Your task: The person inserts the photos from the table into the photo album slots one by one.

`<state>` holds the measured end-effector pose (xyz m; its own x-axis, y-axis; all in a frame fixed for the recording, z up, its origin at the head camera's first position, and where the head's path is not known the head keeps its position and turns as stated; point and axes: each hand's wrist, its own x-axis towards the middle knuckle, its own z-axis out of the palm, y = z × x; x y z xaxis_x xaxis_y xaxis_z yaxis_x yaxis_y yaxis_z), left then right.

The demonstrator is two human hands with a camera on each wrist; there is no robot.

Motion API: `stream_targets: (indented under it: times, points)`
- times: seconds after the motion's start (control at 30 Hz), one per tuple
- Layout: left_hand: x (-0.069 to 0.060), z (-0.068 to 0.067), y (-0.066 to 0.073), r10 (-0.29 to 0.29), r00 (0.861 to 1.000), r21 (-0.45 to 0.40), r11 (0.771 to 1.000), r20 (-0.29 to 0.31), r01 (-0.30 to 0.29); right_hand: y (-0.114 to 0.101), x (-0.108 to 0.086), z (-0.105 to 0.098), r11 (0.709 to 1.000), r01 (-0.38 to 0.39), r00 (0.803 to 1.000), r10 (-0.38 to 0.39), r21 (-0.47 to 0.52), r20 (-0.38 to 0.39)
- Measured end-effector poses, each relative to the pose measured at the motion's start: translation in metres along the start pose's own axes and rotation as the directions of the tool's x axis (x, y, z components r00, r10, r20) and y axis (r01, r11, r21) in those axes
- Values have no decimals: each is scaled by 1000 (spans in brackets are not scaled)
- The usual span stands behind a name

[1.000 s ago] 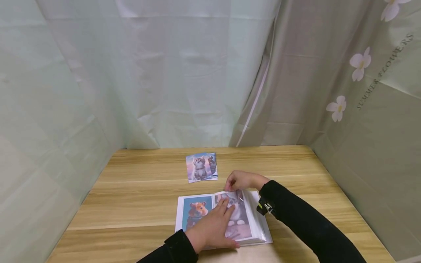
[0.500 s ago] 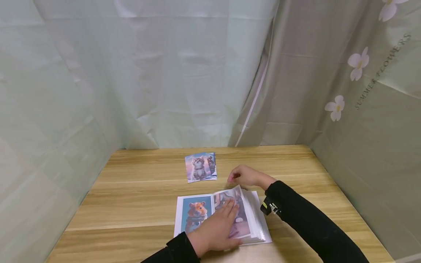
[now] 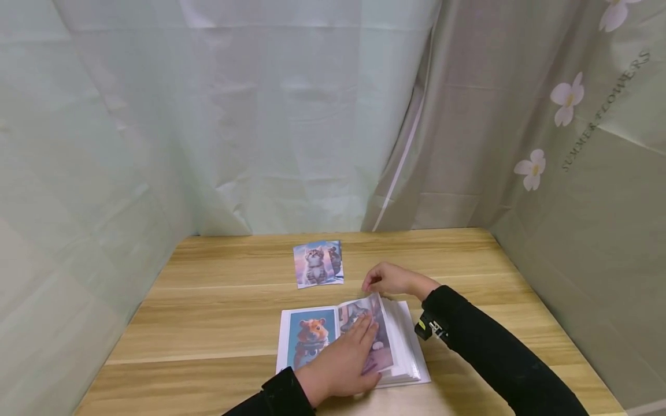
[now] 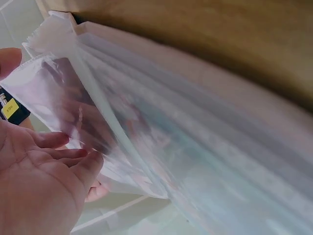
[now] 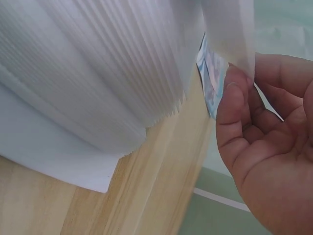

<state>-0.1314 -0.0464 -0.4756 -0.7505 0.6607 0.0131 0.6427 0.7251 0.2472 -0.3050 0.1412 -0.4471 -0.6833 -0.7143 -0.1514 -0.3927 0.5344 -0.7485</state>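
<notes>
A photo album (image 3: pixel 418 352) lies spread near the front of the table. A hamster picture (image 3: pixel 312 335) fills its left page, and a cat picture in a clear sleeve (image 3: pixel 384 352) is on the right page. My left hand (image 3: pixel 343 364) rests on that sleeve with extended fingers, covering part of the picture. At the album's far edge, my right hand (image 3: pixel 393 279) pinches the lifted corner of a sleeve page (image 5: pixel 230 34) between thumb and fingers, as the right wrist view shows. In the left wrist view the glossy sleeve (image 4: pixel 83 107) bends up beside the left hand's fingers.
Behind the album, a kitten picture (image 3: pixel 314 267) partly overlaps another picture (image 3: pixel 336 260) on the wooden table (image 3: pixel 208 323). Pale curtains (image 3: pixel 302 115) hang at the back and both sides. Many album pages (image 5: pixel 107 63) stand fanned under the lifted one.
The right hand has moved slightly right and up, and the sleeve's far corner has risen with it. My left hand has shifted a little right over the cat picture.
</notes>
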Motion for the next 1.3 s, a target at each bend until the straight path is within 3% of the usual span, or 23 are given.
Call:
stream_targets:
  times: [0.4, 0.57, 0.8, 1.07, 1.3]
  points:
    - [-9, -4, -4, -13, 1000, -138, 990, -17, 10, -4, -4, -9, 1000, 18, 1000, -18, 3, -26]
    - [-15, -10, -7, -7, 998, -166, 986, -61, -3, -8, -5, -12, 1000, -4, 999, 5, 21, -48]
    - [-28, -25, -13, 24, 988, -147, 988, -151, -46, -9, -7, -15, 997, -20, 997, 25, 71, -79]
    - [-48, -39, -25, -34, 987, -107, 994, -159, 17, -1, -4, -9, 996, -3, 998, 9, 84, -64]
    - [-67, -41, -35, -46, 983, -58, 998, -179, 36, -3, -6, -10, 994, -25, 997, 32, 107, -68]
